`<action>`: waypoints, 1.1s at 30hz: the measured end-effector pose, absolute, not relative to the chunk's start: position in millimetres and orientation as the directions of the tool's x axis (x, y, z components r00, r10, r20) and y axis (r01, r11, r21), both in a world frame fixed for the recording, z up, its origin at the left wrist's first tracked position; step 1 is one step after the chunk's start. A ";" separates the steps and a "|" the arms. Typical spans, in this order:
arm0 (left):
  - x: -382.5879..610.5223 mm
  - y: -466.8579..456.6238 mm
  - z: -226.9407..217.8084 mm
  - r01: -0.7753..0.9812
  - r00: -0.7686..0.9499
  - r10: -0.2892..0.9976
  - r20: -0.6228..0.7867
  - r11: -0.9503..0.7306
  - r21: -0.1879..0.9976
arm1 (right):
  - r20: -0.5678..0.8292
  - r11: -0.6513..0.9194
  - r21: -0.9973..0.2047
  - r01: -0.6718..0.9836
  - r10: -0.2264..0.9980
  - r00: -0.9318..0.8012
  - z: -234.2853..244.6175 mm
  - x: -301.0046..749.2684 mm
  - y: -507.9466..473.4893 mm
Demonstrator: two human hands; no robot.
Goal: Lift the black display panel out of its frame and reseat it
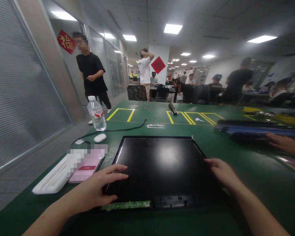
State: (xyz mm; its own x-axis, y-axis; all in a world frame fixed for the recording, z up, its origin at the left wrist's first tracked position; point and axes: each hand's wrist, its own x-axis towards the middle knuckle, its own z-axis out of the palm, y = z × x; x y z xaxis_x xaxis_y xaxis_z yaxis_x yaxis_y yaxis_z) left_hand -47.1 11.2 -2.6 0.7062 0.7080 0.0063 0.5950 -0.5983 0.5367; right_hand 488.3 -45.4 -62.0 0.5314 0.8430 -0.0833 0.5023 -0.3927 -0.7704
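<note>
A black flat display panel (147, 167) in a thin dark frame lies on the green table in front of me. Along its near edge runs a narrow green circuit board (127, 205). My left hand (98, 185) rests over the panel's left side, its fingers and thumb spread apart on the surface and near edge. At the right edge, my right hand (223, 173) pinches the frame, its index finger stretched along the rim. The undersides of the right fingers are hidden.
Left of the panel are a pink-screened phone (85, 168), a white tray (51, 178), a white oval case (100, 138), a black cable (120, 129) and a water bottle (97, 114). A co-worker's hand (287, 144) is at right, near a blurred dark, blue-edged object (260, 129).
</note>
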 end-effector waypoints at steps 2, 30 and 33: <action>-46.6 10.8 -2.8 0.596 0.705 0.709 0.006 -0.597 0.538 | -0.068 -0.384 -0.769 0.511 0.844 0.532 -61.5 488.0 -45.3; -59.5 17.1 -7.9 0.632 0.664 0.746 0.042 -0.591 0.502 | -0.082 -0.401 -0.753 0.521 0.843 0.531 -57.6 484.1 -47.2; -60.3 17.4 -10.9 0.619 0.677 0.733 0.061 -0.612 0.492 | -0.094 -0.396 -0.766 0.506 0.848 0.522 -59.0 484.3 -46.8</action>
State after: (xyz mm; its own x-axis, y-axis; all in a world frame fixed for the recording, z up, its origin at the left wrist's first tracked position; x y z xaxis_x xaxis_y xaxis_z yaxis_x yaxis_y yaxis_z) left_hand -60.3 17.4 -10.9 0.6770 0.7334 0.0612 0.6187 -0.6121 0.4925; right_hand 484.3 -46.8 -59.0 0.5223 0.8476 -0.0940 0.5055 -0.3965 -0.7663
